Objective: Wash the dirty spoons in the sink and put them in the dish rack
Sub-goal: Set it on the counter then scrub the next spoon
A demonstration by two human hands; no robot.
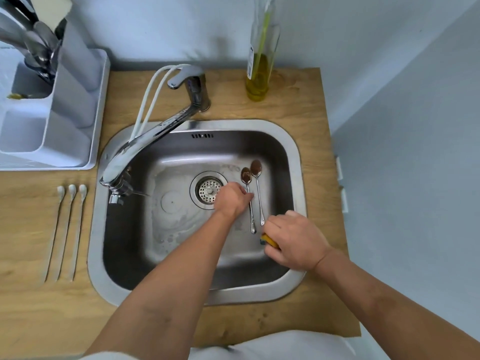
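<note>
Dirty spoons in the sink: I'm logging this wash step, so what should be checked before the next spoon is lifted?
1. Two brown-soiled metal spoons lie in the steel sink: ok.
2. Left hand reaches the nearer spoon's handle: ok; firm grip: cannot tell.
3. Right hand holds the yellow sponge: ok.
4. Chrome tap running: cannot tell.
5. White dish rack within reach at left: ok.

Small kitchen corner, pale and evenly lit.
A wooden countertop (298, 105) stands against plain blue-grey walls (389, 61), which meet in a corner at the right; soft light, faint shadows along the counter's back edge.
</note>
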